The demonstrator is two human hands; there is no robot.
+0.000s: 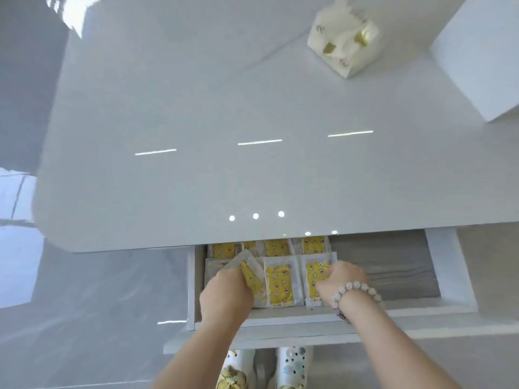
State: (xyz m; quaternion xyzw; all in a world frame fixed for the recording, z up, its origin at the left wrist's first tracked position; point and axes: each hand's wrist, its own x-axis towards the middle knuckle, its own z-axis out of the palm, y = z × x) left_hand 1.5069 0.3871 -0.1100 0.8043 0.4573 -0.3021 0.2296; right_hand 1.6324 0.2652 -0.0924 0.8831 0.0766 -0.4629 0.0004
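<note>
An open drawer [393,270] under the white table holds several flat white packets with yellow printed panels, laid in two rows at its left half. My left hand [224,293] grips one packet [247,270] that is tilted up off the row. My right hand [342,279], with a bead bracelet on the wrist, rests curled on the right front packet [316,272]; whether it pinches it is unclear. Between the two hands a middle packet [280,282] lies flat.
The glossy white table top [224,122] overhangs the drawer's back row. A cream tissue pack [344,40] and a white box [483,51] stand at the far right. The drawer's right half shows bare grey wood. My feet in patterned shoes [292,366] are below the drawer front.
</note>
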